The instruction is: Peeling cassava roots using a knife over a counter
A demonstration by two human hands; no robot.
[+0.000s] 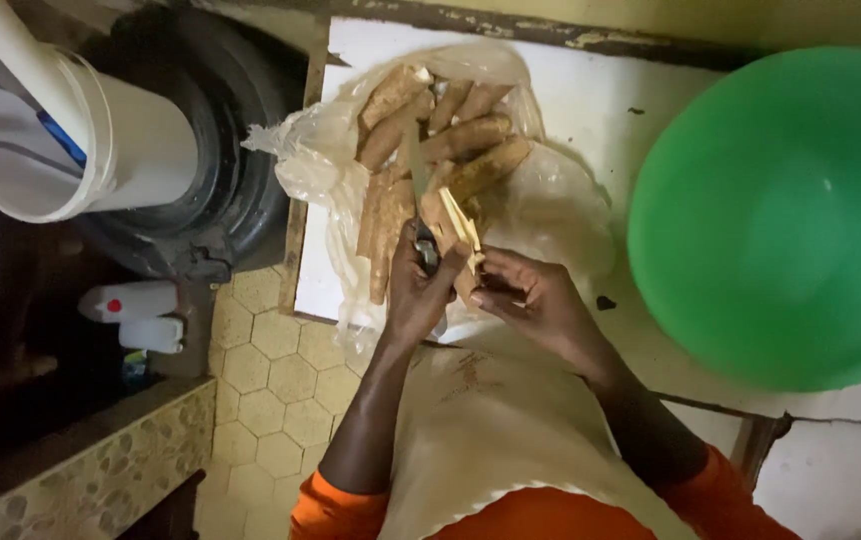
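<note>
**Knife and root held over the worktop's near edge**

Left hand (418, 290), forearm reaching up from below, is closed round a knife (416, 175), blade pointing away toward the far edge. Right hand (535, 295), fingers curled, grips a root (455, 235), its length running near-to-far beside the bagged roots (430, 130).

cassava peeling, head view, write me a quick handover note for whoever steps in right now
Left hand: grip shut on the knife, blade pointing away over the pile.
Right hand: steadies the cassava root being peeled, pale flesh showing where a strip of skin has lifted.
Pile of unpeeled roots lies on a clear plastic bag on the white counter.
Green basin to the right looks empty.
Done: one root partly peeled. Left: the rest of that root and the whole pile.
</note>
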